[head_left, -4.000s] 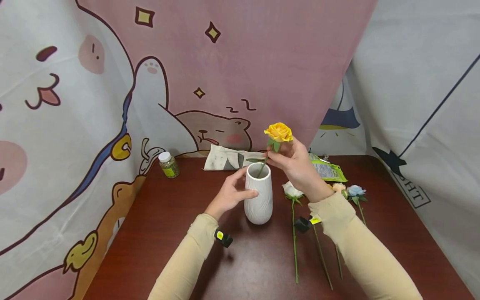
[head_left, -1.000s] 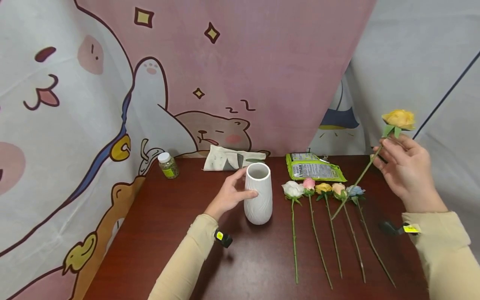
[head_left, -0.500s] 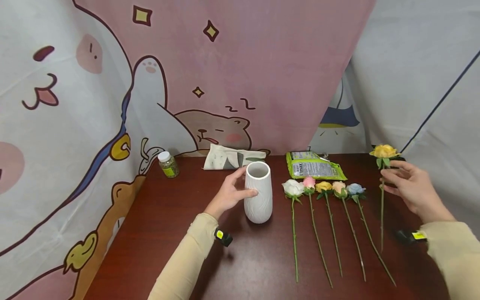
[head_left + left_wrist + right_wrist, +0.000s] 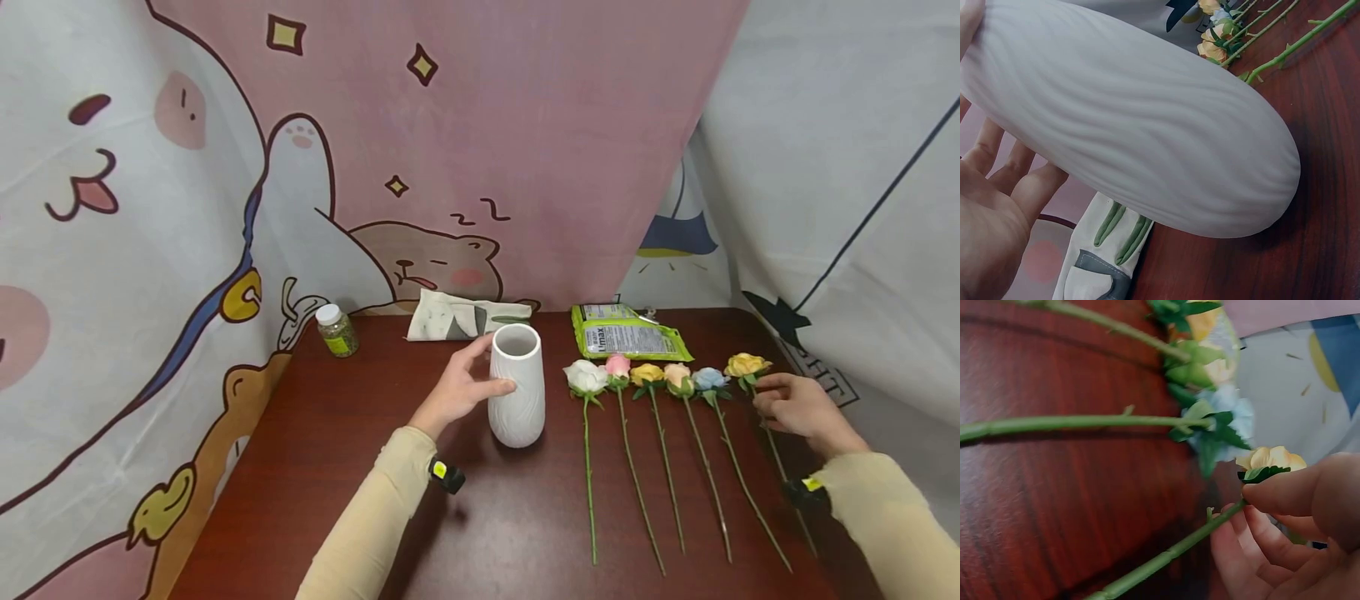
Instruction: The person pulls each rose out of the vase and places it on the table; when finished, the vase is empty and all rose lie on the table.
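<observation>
A white vase (image 4: 519, 404) with wavy ridges stands upright on the table, its mouth facing up. My left hand (image 4: 459, 390) grips it from the left, thumb across the front near the top. At the table's right side my right hand (image 4: 801, 408) pinches the stem of a yellow rose (image 4: 747, 365) just below the bloom, seen closely in the right wrist view. That rose lies low, at the right end of a row. Beside it is a blue rose (image 4: 710, 380), then a peach rose (image 4: 678, 377), another yellow rose (image 4: 647, 375), a pink rose (image 4: 618, 367) and a white rose (image 4: 587, 379).
Behind the row lies a green packet (image 4: 630, 335). A folded cloth (image 4: 457, 317) is at the back edge, and a small jar (image 4: 337, 331) with a white lid stands at the back left. A printed curtain (image 4: 525, 150) encloses the table (image 4: 360, 483).
The yellow rose has moved from the vase's mouth to the far right, then down to the table beside the blue rose. My left hand has stayed on the vase.
</observation>
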